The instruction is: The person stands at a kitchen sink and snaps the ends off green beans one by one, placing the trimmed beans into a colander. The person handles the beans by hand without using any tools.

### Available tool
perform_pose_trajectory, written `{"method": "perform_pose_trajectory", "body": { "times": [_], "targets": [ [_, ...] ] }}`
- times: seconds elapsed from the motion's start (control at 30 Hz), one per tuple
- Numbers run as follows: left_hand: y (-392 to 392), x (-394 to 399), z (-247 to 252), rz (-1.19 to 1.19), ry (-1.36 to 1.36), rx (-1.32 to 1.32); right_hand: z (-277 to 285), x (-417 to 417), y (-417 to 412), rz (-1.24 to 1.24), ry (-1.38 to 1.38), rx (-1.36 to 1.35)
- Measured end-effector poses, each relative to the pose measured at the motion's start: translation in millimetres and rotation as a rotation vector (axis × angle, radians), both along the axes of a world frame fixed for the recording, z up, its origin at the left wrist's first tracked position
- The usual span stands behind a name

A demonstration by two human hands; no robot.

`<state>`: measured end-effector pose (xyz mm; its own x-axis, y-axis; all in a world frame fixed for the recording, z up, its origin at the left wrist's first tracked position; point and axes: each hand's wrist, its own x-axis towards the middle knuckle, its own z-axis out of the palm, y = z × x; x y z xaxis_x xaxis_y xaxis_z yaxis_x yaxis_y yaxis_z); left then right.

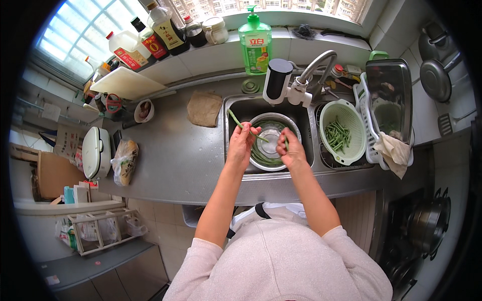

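My left hand (242, 143) holds a long green bean (235, 118) between thumb and fingers; one end points up and left, the other down and right. Close by on the right, my right hand (290, 148) is closed on a short green bean piece (286, 143). Both hands are over a round metal bowl (295, 122) in the left sink basin. Long green beans lie around the inside of the bowl, partly hidden by the hands. A pale green plastic colander (357, 129) over the right basin holds many short bean pieces (337, 135).
A white and black faucet unit (278, 81) stands behind the bowl. A green soap bottle (256, 47) is at the back. A brown cloth (204, 109) lies left of the sink. Right of the colander stand a white dish rack (371, 124) and a draped cloth (393, 150).
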<state>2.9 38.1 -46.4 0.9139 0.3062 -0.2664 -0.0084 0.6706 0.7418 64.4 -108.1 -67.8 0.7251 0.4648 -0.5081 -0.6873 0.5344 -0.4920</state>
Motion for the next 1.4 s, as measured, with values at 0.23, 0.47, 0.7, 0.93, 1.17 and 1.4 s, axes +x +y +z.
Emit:
{"method": "perform_pose_trajectory", "body": {
  "times": [0.23, 0.47, 0.7, 0.93, 1.17, 1.4],
  "targets": [
    [-7, -2, 19, -0.192, -0.036, 0.096, 22, -6, 6, 0.343, -0.118, 0.095],
    [-7, -8, 17, -0.294, 0.006, -0.075, 35, -17, 10, 0.582, -0.315, -0.03],
    [11, -4, 4, 0.065, 0.028, -0.226, 21, -16, 1, 0.525, -0.21, 0.081],
    [-15, -10, 3, 0.125, -0.038, 0.361, 3, -17, 17, 0.13, 0.063, 0.002],
    [-12, -19, 17, 0.256, -0.117, 0.398, -36, -2, 9, -0.169, 0.334, 0.013],
    [3, -28, 12, -0.005, 0.086, 0.276, 25, -22, 27, 0.458, 0.0, 0.101]
  ]
}}
